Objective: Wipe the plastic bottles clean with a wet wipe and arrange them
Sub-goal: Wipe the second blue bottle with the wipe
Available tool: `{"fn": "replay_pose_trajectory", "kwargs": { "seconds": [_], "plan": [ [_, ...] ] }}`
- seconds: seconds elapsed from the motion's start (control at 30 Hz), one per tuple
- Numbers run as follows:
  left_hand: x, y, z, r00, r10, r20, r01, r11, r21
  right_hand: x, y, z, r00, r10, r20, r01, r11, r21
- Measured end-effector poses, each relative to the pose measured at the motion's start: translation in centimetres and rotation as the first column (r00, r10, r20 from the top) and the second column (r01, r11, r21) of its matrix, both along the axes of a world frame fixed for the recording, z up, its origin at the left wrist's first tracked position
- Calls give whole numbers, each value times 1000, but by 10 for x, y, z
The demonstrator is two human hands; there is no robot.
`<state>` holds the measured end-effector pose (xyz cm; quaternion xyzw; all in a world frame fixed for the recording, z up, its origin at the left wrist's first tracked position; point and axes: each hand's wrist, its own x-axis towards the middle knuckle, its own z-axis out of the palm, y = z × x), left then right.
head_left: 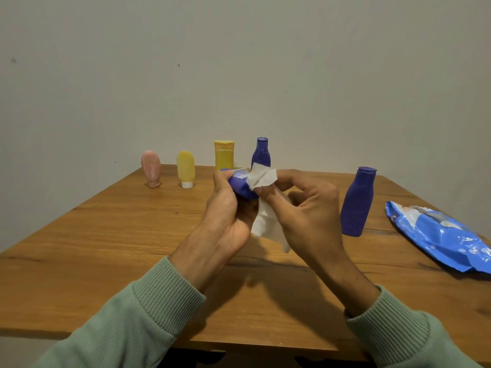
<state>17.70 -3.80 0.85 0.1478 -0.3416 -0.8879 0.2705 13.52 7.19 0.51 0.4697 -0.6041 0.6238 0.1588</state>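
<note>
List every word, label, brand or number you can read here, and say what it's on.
Nothing can be read.
Wipes pack: pale printing on the blue wrapper, too blurred to read.
Held bottle: a white patch, no legible letters.
Blue bottles, yellow bottles, pink bottle: no text shows.

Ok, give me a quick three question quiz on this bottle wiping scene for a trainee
1. Which hand holds the small blue bottle?
2. True or false: the wipes pack lies at the table's right side.
3. How many bottles stand along the far edge: A) two B) four C) six?

Key: 1. The left hand; the right hand works the wet wipe on it. 2. True. 3. B.
</note>
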Motion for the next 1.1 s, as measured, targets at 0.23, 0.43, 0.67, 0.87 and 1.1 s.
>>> {"fn": "replay_pose_trajectory", "kwargs": {
  "seconds": [0.23,0.43,0.67,0.87,1.1],
  "plan": [
    [-2,-2,3,998,69,-8,-69,996,-51,-12,4,5,987,-121,105,128,990,-61],
    [0,0,4,996,89,7,-88,994,-60,-8,7,10,988,-64,140,77,993,-86],
    [0,1,0,999,38,-7,-38,999,6,-4,4,6,998,66,24,-67,998,11],
    [-1,-3,-2,995,96,17,-95,992,-83,-13,3,4,995,-100,3,100,995,19],
    [3,5,-3,993,49,104,-8,931,-364,-17,15,21,985,67,160,-70,997,15]
  ]
}}
